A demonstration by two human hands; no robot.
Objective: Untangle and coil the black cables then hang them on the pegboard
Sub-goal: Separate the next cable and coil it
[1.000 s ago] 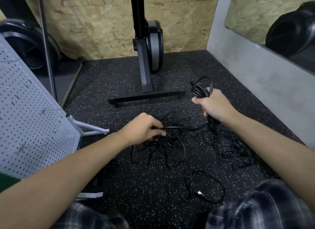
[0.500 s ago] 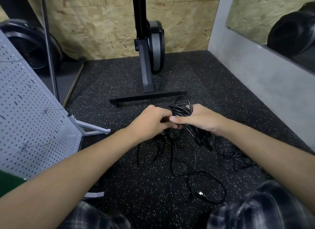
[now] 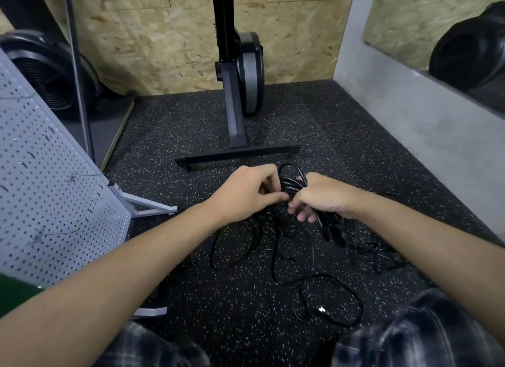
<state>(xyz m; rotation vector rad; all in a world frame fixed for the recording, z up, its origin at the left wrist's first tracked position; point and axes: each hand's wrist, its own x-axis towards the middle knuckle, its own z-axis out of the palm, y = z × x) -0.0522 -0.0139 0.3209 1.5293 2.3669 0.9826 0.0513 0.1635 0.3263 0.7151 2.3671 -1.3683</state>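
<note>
Cables (image 3: 332,232), black and tangled, sprawl on the speckled floor (image 3: 191,312) just ahead of me, and part of them is gathered into a bunch (image 3: 291,182) between my hands. My right hand (image 3: 321,198) has its fingers curled round that bunch, with loops sticking up above the knuckles and more strands trailing from under the palm down to the floor. My left hand (image 3: 246,193) is close against it, thumb and fingers pinching a strand at the bunch's near side. One loose loop with a plug (image 3: 322,309) lies nearest me. At my left the pegboard (image 3: 49,202) stands tilted, well apart from the cables, with wire hooks (image 3: 72,177) on it. A black machine's foot (image 3: 237,156) sits just beyond my hands.
</note>
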